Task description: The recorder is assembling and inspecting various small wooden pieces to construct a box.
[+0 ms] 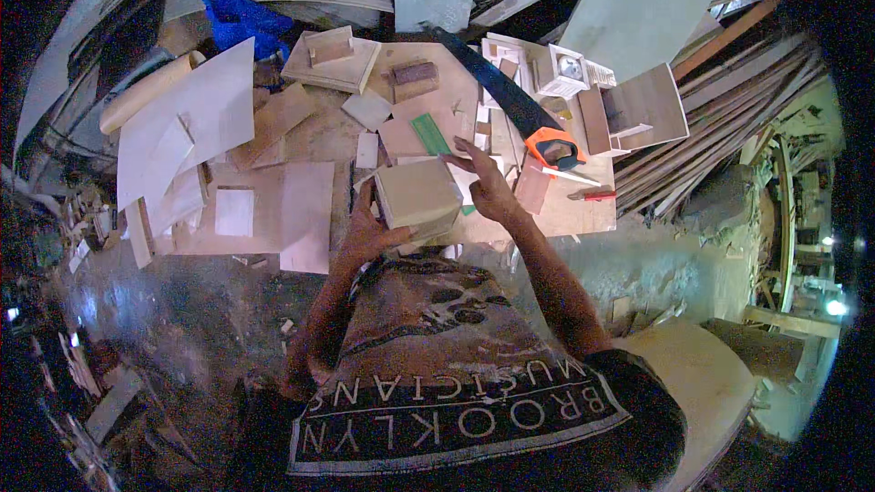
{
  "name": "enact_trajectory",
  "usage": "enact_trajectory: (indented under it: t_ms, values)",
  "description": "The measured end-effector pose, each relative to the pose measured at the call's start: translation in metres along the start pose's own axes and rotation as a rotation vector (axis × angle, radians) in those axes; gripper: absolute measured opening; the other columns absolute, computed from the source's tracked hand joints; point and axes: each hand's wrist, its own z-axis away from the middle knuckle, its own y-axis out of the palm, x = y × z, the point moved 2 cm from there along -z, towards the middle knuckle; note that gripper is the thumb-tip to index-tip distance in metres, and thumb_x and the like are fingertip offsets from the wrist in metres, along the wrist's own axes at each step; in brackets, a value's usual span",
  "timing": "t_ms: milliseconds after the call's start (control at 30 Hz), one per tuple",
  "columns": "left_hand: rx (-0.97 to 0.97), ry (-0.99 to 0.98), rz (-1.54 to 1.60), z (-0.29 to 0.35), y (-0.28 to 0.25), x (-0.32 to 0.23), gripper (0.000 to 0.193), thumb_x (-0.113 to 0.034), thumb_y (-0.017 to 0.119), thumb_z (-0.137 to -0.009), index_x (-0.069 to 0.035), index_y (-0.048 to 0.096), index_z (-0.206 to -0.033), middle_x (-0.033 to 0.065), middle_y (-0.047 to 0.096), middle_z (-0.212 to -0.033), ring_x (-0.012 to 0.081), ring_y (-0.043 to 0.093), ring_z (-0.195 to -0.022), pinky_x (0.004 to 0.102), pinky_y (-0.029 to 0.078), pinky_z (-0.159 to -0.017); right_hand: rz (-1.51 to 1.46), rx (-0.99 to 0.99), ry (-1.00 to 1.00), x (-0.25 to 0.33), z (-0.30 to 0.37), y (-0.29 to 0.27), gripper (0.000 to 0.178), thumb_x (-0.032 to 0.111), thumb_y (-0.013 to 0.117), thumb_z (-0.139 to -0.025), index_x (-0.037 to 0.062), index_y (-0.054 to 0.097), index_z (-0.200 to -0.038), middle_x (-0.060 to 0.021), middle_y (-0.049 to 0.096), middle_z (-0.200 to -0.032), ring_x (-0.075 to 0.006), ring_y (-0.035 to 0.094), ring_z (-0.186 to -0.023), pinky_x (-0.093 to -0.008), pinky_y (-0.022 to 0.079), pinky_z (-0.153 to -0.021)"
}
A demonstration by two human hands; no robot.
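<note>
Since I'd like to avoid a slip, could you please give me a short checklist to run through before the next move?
1. Left hand gripping the wooden box: ok, at its left side.
2. Right hand pressing on the box: cannot tell; it reaches the far right corner.
3. Handsaw apart from both hands: ok, blade lying beyond them.
4. Worktable uncluttered: not ok, loose wood pieces lie nearby.
5. Box joints tight: cannot tell.

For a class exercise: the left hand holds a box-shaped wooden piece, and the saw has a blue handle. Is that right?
Not quite: the head view shows the saw with a mainly orange handle, not blue. The left hand does hold the box-shaped wooden piece.
</note>
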Motion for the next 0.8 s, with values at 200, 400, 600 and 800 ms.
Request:
enact_trajectory:
  t_ms: [200,400,600,800]
  values:
    - [0.022,0.043,-0.081,-0.005,0.001,0.002,0.112,-0.027,0.092,-0.057,0.002,0.027,-0.144,0.0187,0.045,-0.136,0.0296,0.043,-0.129,0.0413,0.038,-0.107,0.077,-0.075,0.0,0.0,0.001,-0.007,0.09,-0.016,0.036,-0.056,0.0054,0.029,-0.143,-0.0114,0.055,-0.138,-0.0295,0.035,-0.139,-0.0445,0.025,-0.112]
    - [0.018,0.094,-0.146,-0.009,0.0,-0.002,0.112,-0.031,0.092,-0.058,0.002,0.027,-0.144,0.0187,0.044,-0.138,0.03,0.042,-0.13,0.0414,0.036,-0.108,0.274,0.007,-0.035,0.005,0.01,-0.018,0.089,-0.014,0.039,-0.056,0.0062,0.034,-0.143,-0.0116,0.053,-0.139,-0.0318,0.039,-0.134,-0.0462,0.025,-0.11]
    - [0.058,0.093,-0.158,-0.01,0.0,-0.005,0.112,-0.034,0.091,-0.058,0.001,0.028,-0.144,0.0181,0.043,-0.139,0.0297,0.042,-0.131,0.042,0.036,-0.109,0.178,-0.038,-0.015,-0.002,-0.003,-0.011,0.085,-0.011,0.041,-0.056,0.0062,0.042,-0.14,-0.0107,0.049,-0.142,-0.0319,0.038,-0.134,-0.0461,0.026,-0.11]
    - [0.04,0.069,-0.13,-0.013,-0.001,0.0,0.112,-0.034,0.091,-0.057,0.0,0.029,-0.143,0.0188,0.044,-0.139,0.0306,0.042,-0.131,0.0423,0.036,-0.108,0.346,0.06,-0.105,0.0,0.009,-0.017,0.084,-0.009,0.044,-0.056,0.0062,0.045,-0.138,-0.0126,0.049,-0.14,-0.0319,0.037,-0.136,-0.0463,0.028,-0.109]
